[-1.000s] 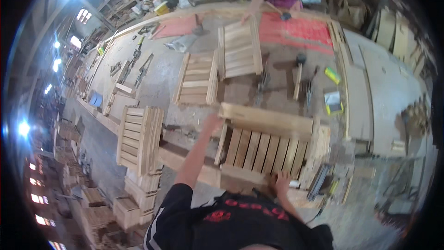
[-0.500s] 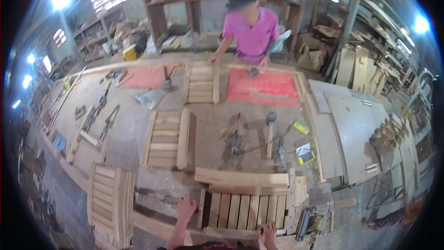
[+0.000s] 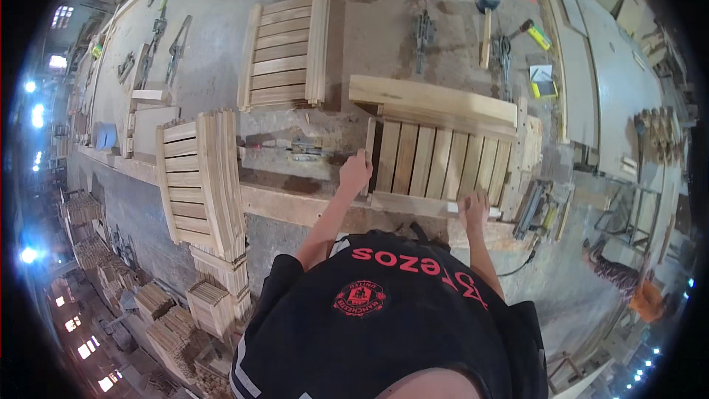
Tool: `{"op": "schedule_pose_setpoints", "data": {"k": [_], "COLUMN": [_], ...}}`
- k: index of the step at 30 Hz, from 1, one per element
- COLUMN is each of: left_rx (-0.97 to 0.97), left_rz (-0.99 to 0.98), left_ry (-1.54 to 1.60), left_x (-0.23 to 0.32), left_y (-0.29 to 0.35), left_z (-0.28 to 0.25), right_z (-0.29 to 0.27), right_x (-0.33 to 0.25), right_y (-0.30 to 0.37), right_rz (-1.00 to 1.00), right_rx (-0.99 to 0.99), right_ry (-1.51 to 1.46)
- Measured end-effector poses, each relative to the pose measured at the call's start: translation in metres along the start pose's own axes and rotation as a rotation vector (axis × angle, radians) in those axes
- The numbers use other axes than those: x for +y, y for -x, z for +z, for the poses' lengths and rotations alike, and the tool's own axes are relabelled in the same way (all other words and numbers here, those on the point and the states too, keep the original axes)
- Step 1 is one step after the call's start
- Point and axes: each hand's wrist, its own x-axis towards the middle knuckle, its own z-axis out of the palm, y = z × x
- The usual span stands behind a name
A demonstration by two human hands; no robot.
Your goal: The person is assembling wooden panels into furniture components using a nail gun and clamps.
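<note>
A slatted wooden frame (image 3: pixel 421 159) lies at the near edge of the workbench, its slats running away from me between a near rail and a thick far board (image 3: pixel 436 101). My left hand (image 3: pixel 356 171) is at the frame's left end, fingers curled against the end piece (image 3: pixel 371 146). At the right part of the near rail (image 3: pixel 413 203), my right hand (image 3: pixel 474 211) has its fingers bent over the wood. The undersides of both grips are hidden. Left of my left hand, a metal clamp (image 3: pixel 303 149) lies on the bench.
Further slatted panels stand stacked at the left (image 3: pixel 188 177) and mid-bench (image 3: pixel 281 55). A mallet (image 3: pixel 486 26), a bar clamp (image 3: pixel 423 33) and a yellow-green tape measure (image 3: pixel 543 37) lie beyond the frame. A clamp-like metal tool (image 3: pixel 530 210) sits at the right.
My view has tilted down, so the person in pink across the bench is out of sight. Both hands remain at the frame, the right one at its near rail.
</note>
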Motion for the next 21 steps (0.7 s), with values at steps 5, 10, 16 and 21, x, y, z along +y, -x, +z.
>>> {"op": "schedule_pose_setpoints", "data": {"k": [5,10,16,21], "left_rx": [-0.006,0.033,0.063,0.028], "left_rz": [0.054,0.024,0.035,0.08], "left_ry": [0.042,0.072,0.179,0.128], "left_x": [0.002,0.006,0.002,0.01], "left_y": [0.005,0.014,0.009,0.008], "left_z": [0.011,0.007,0.003,0.008], "right_z": [0.0,0.004,-0.003,0.001], "right_x": [-0.005,0.002,-0.001,-0.009], "right_y": [0.009,0.015,0.011,-0.009], "right_rz": [-0.049,-0.009,0.009,0.053], "right_rx": [0.061,0.044,0.025,0.079], "right_ry": [0.036,0.017,-0.014,-0.052]}}
